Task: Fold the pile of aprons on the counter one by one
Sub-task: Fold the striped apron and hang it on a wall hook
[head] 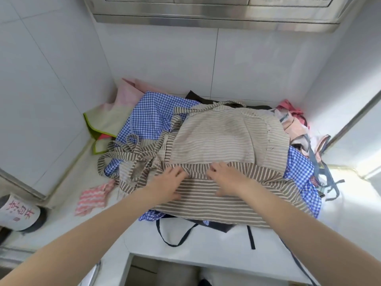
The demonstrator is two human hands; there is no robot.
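**Both hands on the striped apron atop the pile**

A brown-and-cream striped apron (224,141) lies spread on top of the pile, in the middle of the white counter (206,246). Its far part shows a paler, faded side of the cloth, while the near part shows darker stripes; a band of vertical stripes crosses it where the two meet. Its striped ties (132,155) lie tangled in loops off to the left.

The left hand (171,182) rests on the near part of the apron with its fingers reaching to the band and bent over the cloth there, seeming to pinch it, though the hold is not plain to see. The right hand (223,174) lies just beside it, knuckles up, fingers curled down onto the same band and gathering the fabric.

Under the striped apron lies a blue checked apron (152,116), showing on the left, on the right and at the near edge. A dark apron (198,98) peeks out behind, and dark straps (179,236) trail over the near counter. A pale green and pink apron (107,120) sits in the far left corner, pink cloths (294,118) are heaped at the far right, and a pink striped cloth (92,199) lies alone on the left
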